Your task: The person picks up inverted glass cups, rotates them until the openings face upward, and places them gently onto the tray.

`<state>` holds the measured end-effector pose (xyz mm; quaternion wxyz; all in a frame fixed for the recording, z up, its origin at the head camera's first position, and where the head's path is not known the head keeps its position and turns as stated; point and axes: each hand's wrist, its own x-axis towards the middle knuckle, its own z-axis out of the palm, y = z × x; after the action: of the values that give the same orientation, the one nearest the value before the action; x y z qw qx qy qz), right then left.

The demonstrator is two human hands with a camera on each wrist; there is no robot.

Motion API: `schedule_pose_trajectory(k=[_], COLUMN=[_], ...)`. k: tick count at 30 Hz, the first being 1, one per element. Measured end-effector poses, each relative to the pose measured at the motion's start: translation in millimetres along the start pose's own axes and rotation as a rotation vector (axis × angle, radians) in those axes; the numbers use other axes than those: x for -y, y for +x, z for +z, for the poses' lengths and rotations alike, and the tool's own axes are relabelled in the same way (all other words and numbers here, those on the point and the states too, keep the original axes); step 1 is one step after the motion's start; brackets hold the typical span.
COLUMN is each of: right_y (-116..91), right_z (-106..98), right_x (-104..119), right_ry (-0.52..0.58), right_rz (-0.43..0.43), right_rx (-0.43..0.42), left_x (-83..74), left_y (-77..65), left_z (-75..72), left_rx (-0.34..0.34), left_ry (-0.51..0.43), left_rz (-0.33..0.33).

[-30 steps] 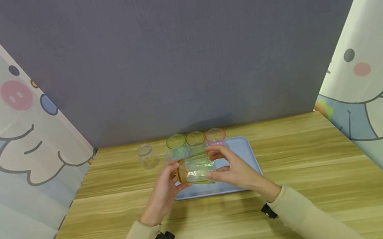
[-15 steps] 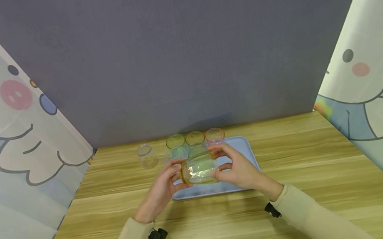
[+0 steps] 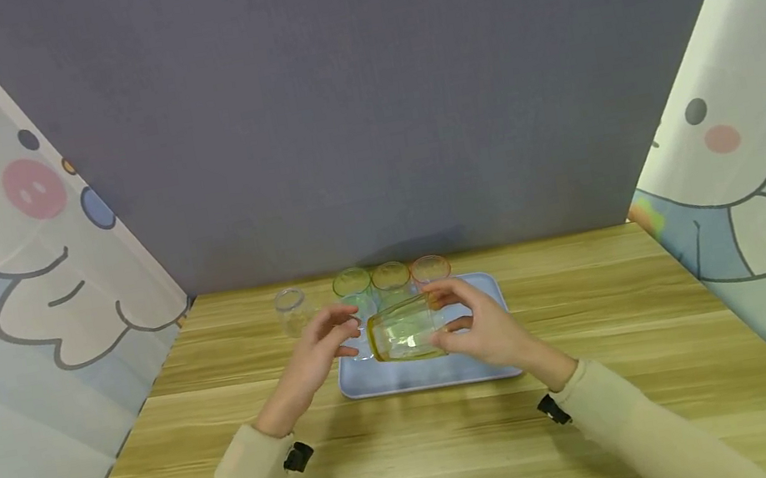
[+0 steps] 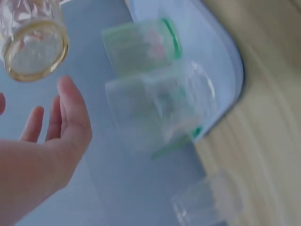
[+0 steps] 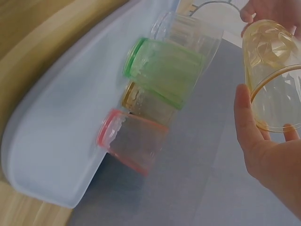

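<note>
My right hand (image 3: 486, 332) holds a yellow-tinted drinking glass (image 3: 409, 332) near its rim, tipped on its side above the tray (image 3: 429, 379). The glass's thick amber base points left. My left hand (image 3: 309, 365) is off to the left of that base, fingers spread and loosely bent with nothing in them. The left wrist view shows a gap between its fingertips (image 4: 67, 87) and the glass's base (image 4: 35, 52). Seen from the right wrist, the right fingers and thumb reach around the rim end of the glass (image 5: 270, 52).
On the pale blue tray stand a green glass (image 5: 164, 70), an amber one (image 5: 149, 103), a pink one (image 5: 131, 139) and a clear one (image 4: 150, 106). Another clear glass (image 3: 290, 305) stands on the wooden table left of the tray. A grey panel (image 3: 361, 107) rises behind.
My left hand has let go of the glass's base and drawn back left. My right hand has carried the glass slightly right, its base now more exposed.
</note>
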<state>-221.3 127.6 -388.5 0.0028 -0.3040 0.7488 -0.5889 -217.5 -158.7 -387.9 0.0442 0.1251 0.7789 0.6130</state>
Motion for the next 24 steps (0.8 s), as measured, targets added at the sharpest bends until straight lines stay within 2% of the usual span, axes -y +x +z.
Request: schedule_pose_trajectory(k=[9,14,20,24], right_y=[-0.1,0.9,2.7,3.6], right_z=[-6.5,-9.9,-14.2,-16.8], right_x=[1.2,2.3,6.6,8.6], right_ry=[-0.057,-0.117,-0.173,-0.218], right_rz=[-0.006,0.006,0.014,0.029], right_rx=[-0.001,-0.006,-0.015,-0.021], left_x=[-13.4,-18.8,-17.0,-16.6], left_y=[15.0,21.0,26.3,29.6], left_z=[-14.4,-21.9,-32.6,-38.0], left_rx=[-0.112,-0.171,-0.221,-0.251], left_ry=[0.327,0.416,0.531,0.641], left_rz=[0.189,0.274,0.331,0.42])
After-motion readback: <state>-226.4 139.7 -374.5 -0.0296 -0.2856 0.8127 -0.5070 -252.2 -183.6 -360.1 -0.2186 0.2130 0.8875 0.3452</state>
